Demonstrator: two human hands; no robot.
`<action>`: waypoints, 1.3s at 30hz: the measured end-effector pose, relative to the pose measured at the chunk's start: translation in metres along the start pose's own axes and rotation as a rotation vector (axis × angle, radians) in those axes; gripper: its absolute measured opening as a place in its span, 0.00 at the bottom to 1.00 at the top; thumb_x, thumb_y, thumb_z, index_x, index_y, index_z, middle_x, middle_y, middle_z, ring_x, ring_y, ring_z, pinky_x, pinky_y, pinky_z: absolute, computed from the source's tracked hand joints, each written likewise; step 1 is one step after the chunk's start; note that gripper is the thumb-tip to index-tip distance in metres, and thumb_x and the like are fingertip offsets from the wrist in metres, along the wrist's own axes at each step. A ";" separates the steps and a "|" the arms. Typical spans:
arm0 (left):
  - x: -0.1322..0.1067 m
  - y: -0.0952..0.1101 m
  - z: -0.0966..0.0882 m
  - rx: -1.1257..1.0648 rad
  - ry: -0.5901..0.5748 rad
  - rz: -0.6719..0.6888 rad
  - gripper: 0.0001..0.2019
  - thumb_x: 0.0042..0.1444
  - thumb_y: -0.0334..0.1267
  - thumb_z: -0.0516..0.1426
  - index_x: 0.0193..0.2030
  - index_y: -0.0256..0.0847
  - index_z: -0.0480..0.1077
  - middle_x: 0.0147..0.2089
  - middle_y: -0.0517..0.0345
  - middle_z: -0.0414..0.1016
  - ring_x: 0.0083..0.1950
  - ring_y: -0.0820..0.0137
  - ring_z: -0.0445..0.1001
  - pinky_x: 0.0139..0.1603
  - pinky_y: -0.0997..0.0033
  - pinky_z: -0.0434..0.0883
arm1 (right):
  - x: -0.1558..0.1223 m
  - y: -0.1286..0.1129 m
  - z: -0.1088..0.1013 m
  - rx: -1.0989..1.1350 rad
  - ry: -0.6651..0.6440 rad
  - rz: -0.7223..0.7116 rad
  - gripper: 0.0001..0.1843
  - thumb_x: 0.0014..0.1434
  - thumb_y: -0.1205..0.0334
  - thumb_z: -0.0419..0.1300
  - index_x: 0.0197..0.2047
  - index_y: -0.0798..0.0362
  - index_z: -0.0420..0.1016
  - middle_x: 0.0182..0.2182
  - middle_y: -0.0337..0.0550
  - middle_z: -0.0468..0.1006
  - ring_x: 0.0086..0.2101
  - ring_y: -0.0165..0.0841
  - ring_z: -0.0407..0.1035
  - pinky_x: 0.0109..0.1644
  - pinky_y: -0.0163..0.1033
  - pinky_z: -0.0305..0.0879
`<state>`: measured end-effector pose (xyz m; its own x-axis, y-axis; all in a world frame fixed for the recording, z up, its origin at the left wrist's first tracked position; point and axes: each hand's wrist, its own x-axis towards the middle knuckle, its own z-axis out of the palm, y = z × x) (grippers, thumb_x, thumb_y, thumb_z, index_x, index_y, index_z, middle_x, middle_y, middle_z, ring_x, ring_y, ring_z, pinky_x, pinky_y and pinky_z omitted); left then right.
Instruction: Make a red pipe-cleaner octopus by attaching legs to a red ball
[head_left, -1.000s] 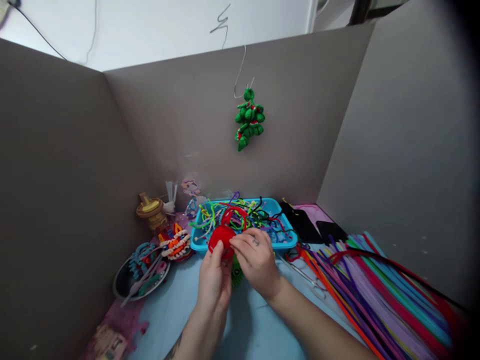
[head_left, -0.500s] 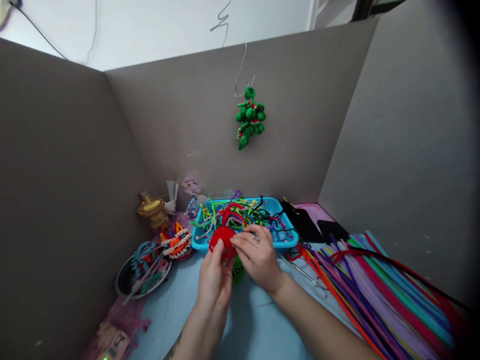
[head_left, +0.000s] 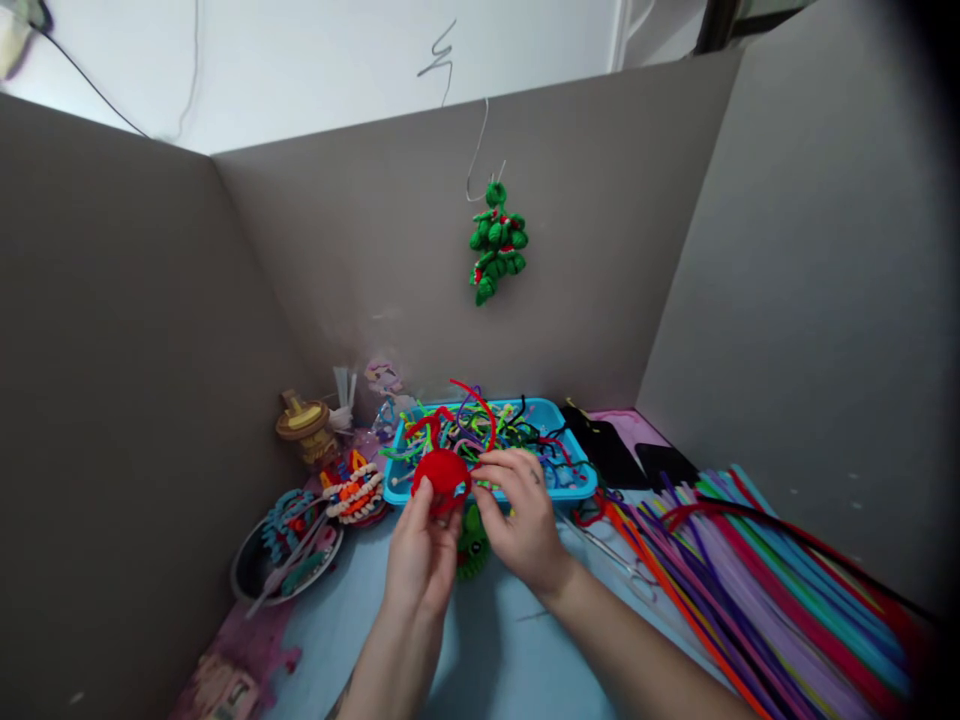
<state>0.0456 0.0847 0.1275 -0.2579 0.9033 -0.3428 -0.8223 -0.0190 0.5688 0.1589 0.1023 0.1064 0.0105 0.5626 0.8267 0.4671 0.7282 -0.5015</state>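
The left grip holds a red piece whose right edge the right grip pinches, its rounded body seemingly formed, while loose red strands, apparently unfinished, stick out beyond both grips over the blue tray.

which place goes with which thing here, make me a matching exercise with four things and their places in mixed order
Things:
1. red round piece
2. green ornament
3. long coloured strips
4. metal bowl

Places:
A. spread along the right side of the picture
B. hanging before the grey back panel
C. left of the blue tray
D. held in the left hand

Pairs: 1-D, 2-B, 3-A, 4-C
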 end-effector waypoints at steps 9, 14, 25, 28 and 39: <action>0.000 0.007 0.003 -0.047 -0.038 0.033 0.10 0.61 0.26 0.51 0.39 0.35 0.74 0.34 0.53 0.81 0.33 0.72 0.79 0.37 0.72 0.77 | 0.006 0.005 0.009 0.681 -0.080 0.784 0.13 0.49 0.56 0.65 0.36 0.53 0.73 0.27 0.38 0.70 0.29 0.31 0.64 0.34 0.37 0.60; 0.000 -0.001 0.000 0.024 -0.077 0.057 0.08 0.59 0.26 0.53 0.40 0.36 0.73 0.35 0.54 0.81 0.33 0.73 0.79 0.38 0.74 0.77 | 0.010 -0.001 0.008 1.028 -0.031 0.940 0.15 0.40 0.57 0.71 0.31 0.53 0.74 0.23 0.34 0.70 0.24 0.26 0.60 0.31 0.32 0.57; 0.001 -0.006 -0.001 0.041 -0.059 0.000 0.10 0.61 0.25 0.51 0.41 0.34 0.73 0.36 0.52 0.82 0.32 0.73 0.80 0.34 0.76 0.77 | 0.015 0.010 0.004 0.910 -0.011 0.884 0.14 0.39 0.56 0.71 0.24 0.54 0.73 0.21 0.34 0.72 0.25 0.27 0.63 0.33 0.33 0.59; 0.001 -0.006 0.001 -0.002 -0.030 -0.030 0.11 0.62 0.25 0.50 0.42 0.33 0.73 0.36 0.51 0.82 0.34 0.72 0.80 0.36 0.76 0.77 | 0.012 0.013 0.010 0.918 0.032 0.920 0.15 0.38 0.56 0.71 0.24 0.55 0.73 0.21 0.34 0.72 0.25 0.26 0.62 0.33 0.33 0.59; 0.000 -0.010 0.001 -0.004 -0.056 -0.146 0.10 0.63 0.29 0.49 0.41 0.34 0.72 0.36 0.51 0.81 0.31 0.73 0.78 0.34 0.74 0.75 | 0.010 0.011 0.014 0.962 0.136 1.021 0.20 0.35 0.55 0.72 0.27 0.54 0.68 0.19 0.33 0.73 0.23 0.27 0.65 0.30 0.33 0.58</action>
<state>0.0541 0.0853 0.1231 -0.1067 0.9189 -0.3798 -0.8509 0.1132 0.5129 0.1518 0.1210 0.1054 0.0828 0.9965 -0.0122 -0.5756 0.0378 -0.8168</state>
